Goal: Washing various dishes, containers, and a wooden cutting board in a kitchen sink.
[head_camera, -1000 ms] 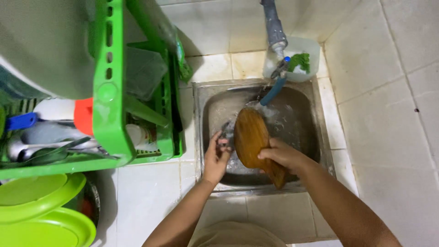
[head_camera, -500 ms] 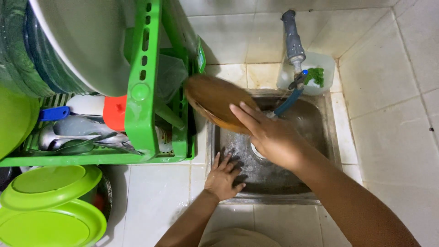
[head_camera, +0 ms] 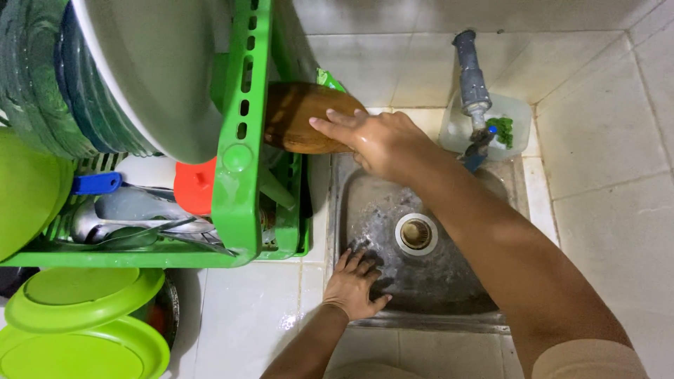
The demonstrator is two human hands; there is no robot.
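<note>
My right hand [head_camera: 375,137] grips a brown wooden board [head_camera: 302,118] and holds it against the right end of the green plastic dish rack [head_camera: 239,126]; part of the board is hidden behind the rack's frame. My left hand [head_camera: 353,281] rests with its fingers spread on the front left rim of the small steel sink [head_camera: 421,281] and holds nothing. The sink's round drain [head_camera: 415,234] lies just right of that hand.
A grey tap [head_camera: 472,77] hangs over the sink's back edge, with a clear tub of something green [head_camera: 500,128] behind it. The rack holds a large pale plate [head_camera: 151,70], dark bowls, spoons [head_camera: 126,221] and an orange piece. Green lids [head_camera: 77,323] lie at lower left. White tiles surround the sink.
My right hand has lifted the wooden board out of the sink and carried it left to the rack. My left hand has let go of it and dropped to the sink's rim.
</note>
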